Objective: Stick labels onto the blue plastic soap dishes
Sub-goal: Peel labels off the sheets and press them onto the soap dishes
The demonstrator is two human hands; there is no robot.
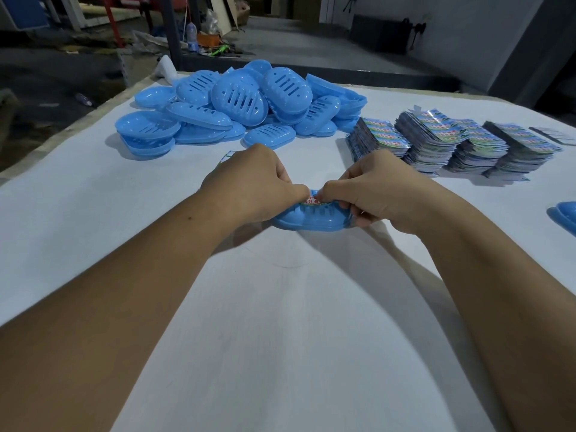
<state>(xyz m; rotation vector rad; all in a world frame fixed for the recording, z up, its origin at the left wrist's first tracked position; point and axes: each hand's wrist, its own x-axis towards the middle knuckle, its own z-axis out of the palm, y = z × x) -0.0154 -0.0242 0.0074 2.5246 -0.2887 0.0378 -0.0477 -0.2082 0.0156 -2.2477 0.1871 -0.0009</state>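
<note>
Between both hands [255, 185], labelled soap dish [311, 218].

Dim, cool light; soft shadows, wide-angle bending at the edges.

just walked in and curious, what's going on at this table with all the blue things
A person is labelling soap dishes by hand. Both hands, the left hand and the right hand, hold one blue soap dish on the white table, pinching a label against its top edge. Behind them lies a pile of blue dishes. Stacks of printed labels sit to the right, and another blue dish shows at the right edge.
</note>
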